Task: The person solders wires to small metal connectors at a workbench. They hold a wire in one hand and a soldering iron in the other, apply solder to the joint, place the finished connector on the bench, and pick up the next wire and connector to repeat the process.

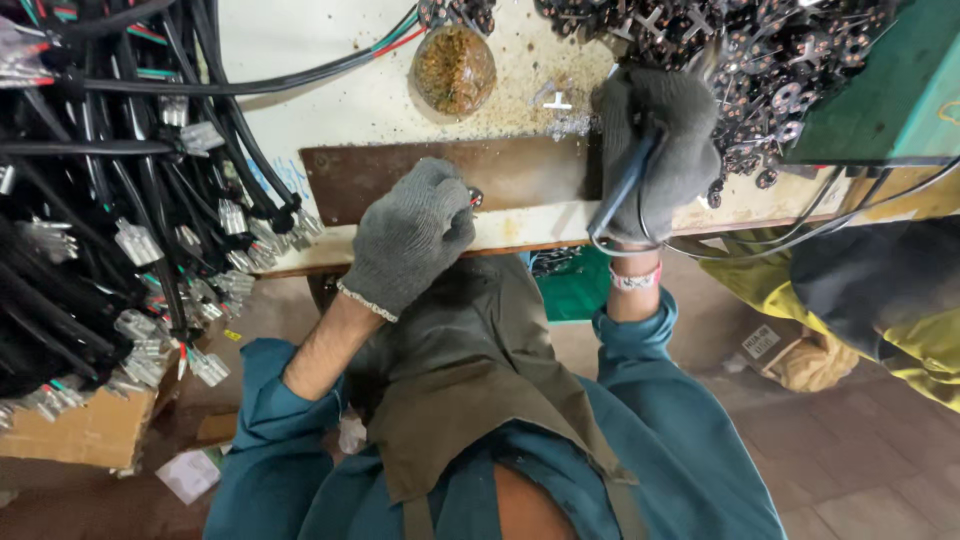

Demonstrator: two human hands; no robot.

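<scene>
Gripping a black cable (622, 190), the right hand (660, 150) in a grey glove is closed around it at the far edge of the brown plate (420, 180), just beside the pile of metal parts (780, 60) at far right. Left hand (410, 235), also gloved, rests curled on the plate's near edge, fingertips pinched on a small part (474, 197); what it is cannot be told. Bundled cables (110, 200) hang at left. A round brown dish (453, 68) sits far, centre bench (340, 100).
</scene>
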